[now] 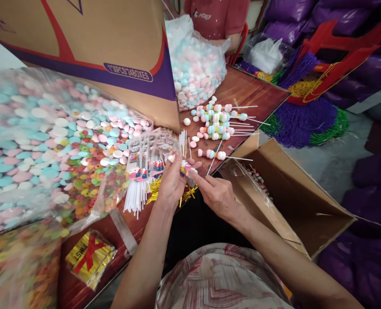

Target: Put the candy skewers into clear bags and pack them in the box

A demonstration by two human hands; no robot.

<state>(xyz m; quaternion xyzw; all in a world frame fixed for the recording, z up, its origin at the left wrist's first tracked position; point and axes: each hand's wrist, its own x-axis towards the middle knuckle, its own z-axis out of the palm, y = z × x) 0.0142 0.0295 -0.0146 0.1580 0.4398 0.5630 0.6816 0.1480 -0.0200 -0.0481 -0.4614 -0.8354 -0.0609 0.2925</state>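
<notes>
My left hand point(171, 182) is closed around a candy skewer point(187, 167) threaded with pale pink, white and yellow sweets. Its stick is hidden. My right hand point(220, 197) touches the skewer's near end, finger and thumb closed there; whatever they pinch is too small to make out. Just left of my hands lie printed plastic sleeves point(138, 156), with white sticks point(135, 195) below them. Gold twist ties point(154, 191) lie partly under my left hand. Beyond my fingers, several finished candy skewers point(214, 128) are stacked, and a single skewer point(211, 153) lies closer.
A large bag of pastel sweets and gummy rings point(19, 150) covers the left side. A tall carton point(90, 47) stands behind it, beside another sweets bag point(196, 64). An open cardboard box point(293, 206) is at right. A co-worker in a red shirt point(212, 19) sits opposite.
</notes>
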